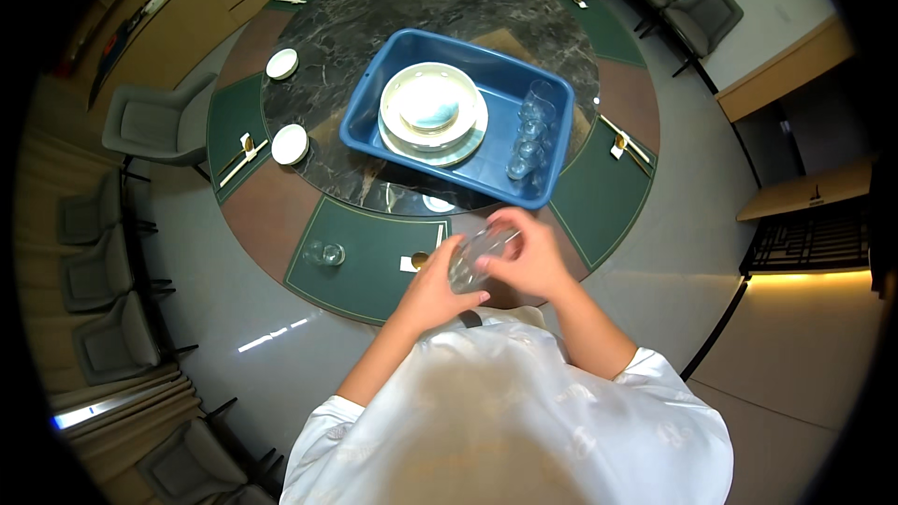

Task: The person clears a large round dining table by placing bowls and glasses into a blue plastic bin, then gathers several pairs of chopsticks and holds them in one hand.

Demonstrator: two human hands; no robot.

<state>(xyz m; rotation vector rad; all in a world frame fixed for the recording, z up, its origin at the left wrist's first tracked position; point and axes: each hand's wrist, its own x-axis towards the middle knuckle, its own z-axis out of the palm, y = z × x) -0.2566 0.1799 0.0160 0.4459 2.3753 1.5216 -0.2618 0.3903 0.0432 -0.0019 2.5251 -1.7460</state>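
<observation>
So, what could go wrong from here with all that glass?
The clear glassware between the left hand and right hand is smooth, so it might slip and break.
The glasses in the blue tub sit close together and could knock and chip if it is jolted.
The small glass on the green placemat is left of the left forearm; a sideways sweep might tip it.
</observation>
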